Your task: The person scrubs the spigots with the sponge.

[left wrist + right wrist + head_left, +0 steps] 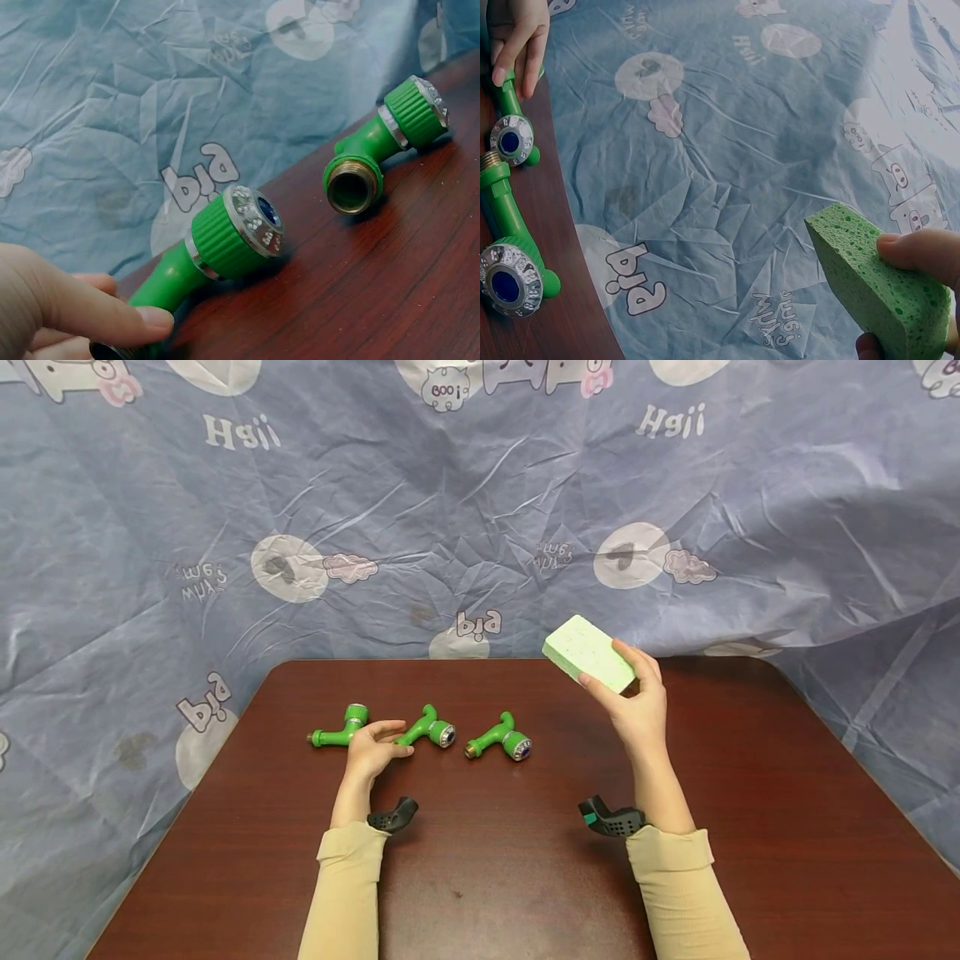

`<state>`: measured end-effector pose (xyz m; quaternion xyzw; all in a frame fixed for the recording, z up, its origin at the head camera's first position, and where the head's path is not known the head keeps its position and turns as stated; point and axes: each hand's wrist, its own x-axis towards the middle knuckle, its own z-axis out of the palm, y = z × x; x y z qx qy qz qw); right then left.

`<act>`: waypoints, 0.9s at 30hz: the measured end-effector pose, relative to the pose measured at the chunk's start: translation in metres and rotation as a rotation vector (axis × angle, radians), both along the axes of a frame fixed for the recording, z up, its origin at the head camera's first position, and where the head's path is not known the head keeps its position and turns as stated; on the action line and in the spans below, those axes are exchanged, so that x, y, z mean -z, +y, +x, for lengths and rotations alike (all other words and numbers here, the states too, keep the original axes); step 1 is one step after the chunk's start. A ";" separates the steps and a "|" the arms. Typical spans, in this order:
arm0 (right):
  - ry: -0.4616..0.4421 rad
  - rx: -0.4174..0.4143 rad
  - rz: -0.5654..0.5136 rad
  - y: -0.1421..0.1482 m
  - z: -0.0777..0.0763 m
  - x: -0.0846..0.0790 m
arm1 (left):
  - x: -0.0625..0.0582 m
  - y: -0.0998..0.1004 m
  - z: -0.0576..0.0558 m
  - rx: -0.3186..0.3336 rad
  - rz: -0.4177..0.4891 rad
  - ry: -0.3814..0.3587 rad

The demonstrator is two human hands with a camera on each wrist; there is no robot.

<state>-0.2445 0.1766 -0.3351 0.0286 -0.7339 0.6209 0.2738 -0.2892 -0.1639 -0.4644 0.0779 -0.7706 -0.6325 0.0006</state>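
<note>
Raised, the right hand (641, 706) gripped a porous, blocky sponge (588, 653). Lower down, the left hand (371, 753) pinched the middle green, ribbed-knobbed tap (425, 725).

The head view is bright and evenly lit, a soft sheen on the near middle of the glossy red-brown wooden table (480, 881), the pale green rectangular sponge (588, 652) nearly washed out. Both wrist views are dimmer and bluer; glare whitens the crinkled blue-grey printed sheet (720, 157) toward the right. Soft shadow underlies the green ridged-knob tap (225, 236).
</note>
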 end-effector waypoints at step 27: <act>-0.010 -0.009 0.028 -0.003 0.000 0.000 | 0.006 0.012 -0.002 -0.244 -0.226 0.175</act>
